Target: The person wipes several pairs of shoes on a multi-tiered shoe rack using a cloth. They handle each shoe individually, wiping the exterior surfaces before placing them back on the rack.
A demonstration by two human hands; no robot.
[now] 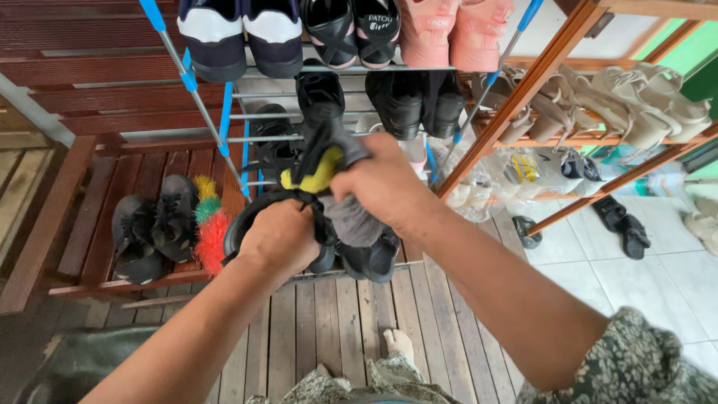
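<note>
My left hand (280, 239) grips the rim of a black shoe (250, 217) held in front of a metal shoe rack (224, 112). My right hand (385, 183) is closed on a grey and yellow cloth (329, 161) pressed against that shoe. The cloth's grey part hangs below my right hand. Most of the shoe is hidden behind both hands.
The rack's top shelf carries navy-and-white sneakers (243, 37), black sandals (351, 30) and pink shoes (452, 34). A wooden rack (538, 82) with beige shoes stands to the right. Black shoes (149, 224) and a colourful duster (211, 224) lie on a wooden bench at left.
</note>
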